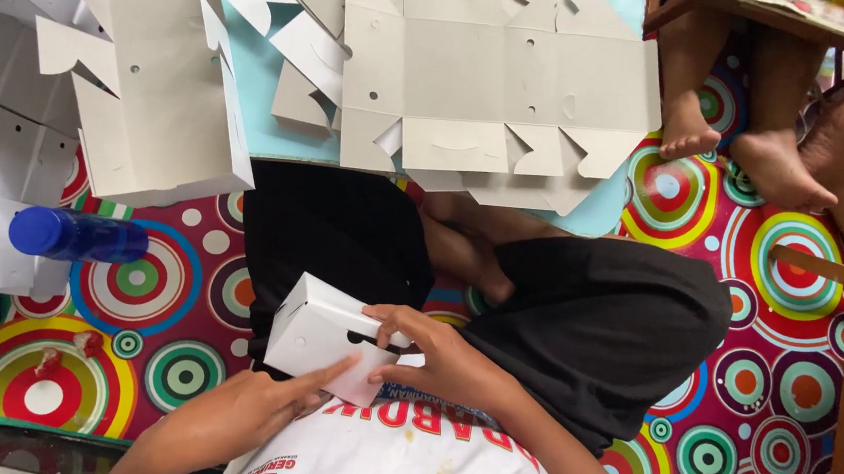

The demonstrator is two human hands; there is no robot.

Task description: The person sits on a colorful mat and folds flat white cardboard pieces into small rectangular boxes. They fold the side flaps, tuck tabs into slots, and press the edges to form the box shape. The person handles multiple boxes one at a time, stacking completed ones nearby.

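A small white folded cardboard box (319, 334) rests on my lap, over my black shorts. My right hand (432, 358) grips its right end, fingers curled over the edge near a slot. My left hand (248, 409) comes in from below left, with its fingers pressed against the box's lower side. Both hands touch the box.
Flat grey box blanks (495, 77) lie stacked on a light blue sheet ahead. More blanks and white folded boxes (144, 75) pile at the left. A blue bottle (76, 236) lies on the colourful circle-patterned mat. Another person's bare feet (751, 143) rest at the upper right by a wooden frame.
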